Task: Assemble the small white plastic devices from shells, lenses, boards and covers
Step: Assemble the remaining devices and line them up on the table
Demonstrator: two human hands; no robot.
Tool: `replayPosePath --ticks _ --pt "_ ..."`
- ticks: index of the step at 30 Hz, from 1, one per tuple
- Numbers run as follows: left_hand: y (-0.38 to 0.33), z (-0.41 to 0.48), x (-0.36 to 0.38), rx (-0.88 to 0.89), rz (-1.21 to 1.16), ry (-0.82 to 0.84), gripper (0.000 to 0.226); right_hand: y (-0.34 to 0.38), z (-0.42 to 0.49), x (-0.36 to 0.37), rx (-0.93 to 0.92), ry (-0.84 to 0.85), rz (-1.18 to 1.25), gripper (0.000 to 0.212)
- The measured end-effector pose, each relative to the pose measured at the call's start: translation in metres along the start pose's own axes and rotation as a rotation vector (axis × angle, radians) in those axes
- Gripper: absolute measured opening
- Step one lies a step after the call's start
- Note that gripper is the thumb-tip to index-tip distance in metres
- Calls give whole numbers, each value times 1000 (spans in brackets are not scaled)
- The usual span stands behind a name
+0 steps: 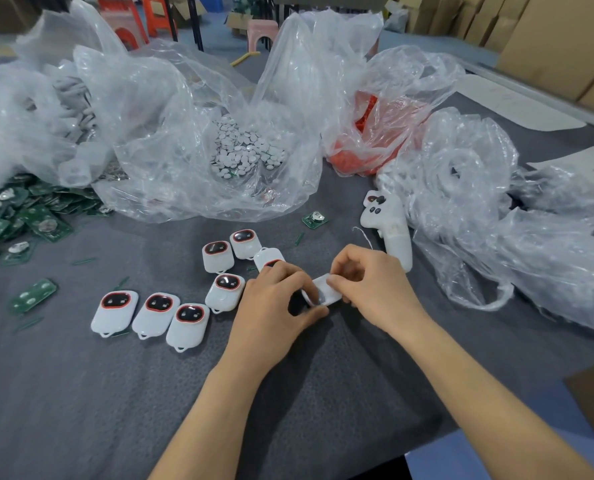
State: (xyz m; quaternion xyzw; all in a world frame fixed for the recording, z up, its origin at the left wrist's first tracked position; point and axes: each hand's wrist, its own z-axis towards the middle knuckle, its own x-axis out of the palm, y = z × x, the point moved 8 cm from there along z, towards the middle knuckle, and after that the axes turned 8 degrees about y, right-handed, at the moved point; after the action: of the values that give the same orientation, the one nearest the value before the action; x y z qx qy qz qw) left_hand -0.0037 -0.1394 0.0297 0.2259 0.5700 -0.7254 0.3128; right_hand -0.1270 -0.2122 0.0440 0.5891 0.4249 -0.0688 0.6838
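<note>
Containers: four clear plastic bags stand open across the far half of the grey cloth-covered table (80,393).
- The left bag (28,109) holds white shells, partly blurred.
- The centre bag (184,109) holds a heap of small white round discs (247,150).
- The red-tinted bag (385,109) holds orange-red parts (354,159) too small to identify.
- The contents of the right bag (468,188) cannot be made out.

A loose pile of green circuit boards (21,216) lies at the left edge. One single board (314,220) lies near the centre bag.

Task item: a white device shell (325,293) is held just above the cloth at mid-table. The left hand (274,306) grips its near end between thumb and curled fingers. The right hand (371,285) pinches its far end. The shell is tilted and its face is partly hidden by the fingers.

Seven finished devices (156,315), white with red-ringed dark windows, lie face up to the left of the hands. The nearest one touches the left hand. A white controller (389,226) lies just beyond the right hand.

Edges: grey cloth runs from the hands to the near table edge, where blue floor (461,459) shows at lower right.
</note>
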Motion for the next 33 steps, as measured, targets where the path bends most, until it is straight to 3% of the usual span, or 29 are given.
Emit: replayPosePath --ticks 7,15,20,24,26,30,33 --pt "-1 0 -1 -21 -30 -2 20 -2 -2 -1 -20 -41 -106 16" --pt "-3 0 -2 -33 -14 8 23 -9 1 -4 11 49 30 12" --pt "-3 0 -3 -42 -13 0 30 -11 1 -6 -11 45 -52 11" --pt "-2 0 -3 -24 -24 9 20 -5 -1 -5 -35 46 -122 7" --pt "-1 0 -1 -19 -28 15 18 1 0 -29 -39 -16 -83 4" --pt "1 1 0 -21 -19 9 17 13 7 -125 -76 -296 -10 9" --pt "-1 2 0 -25 -11 9 17 24 28 -162 -97 -368 -154 13"
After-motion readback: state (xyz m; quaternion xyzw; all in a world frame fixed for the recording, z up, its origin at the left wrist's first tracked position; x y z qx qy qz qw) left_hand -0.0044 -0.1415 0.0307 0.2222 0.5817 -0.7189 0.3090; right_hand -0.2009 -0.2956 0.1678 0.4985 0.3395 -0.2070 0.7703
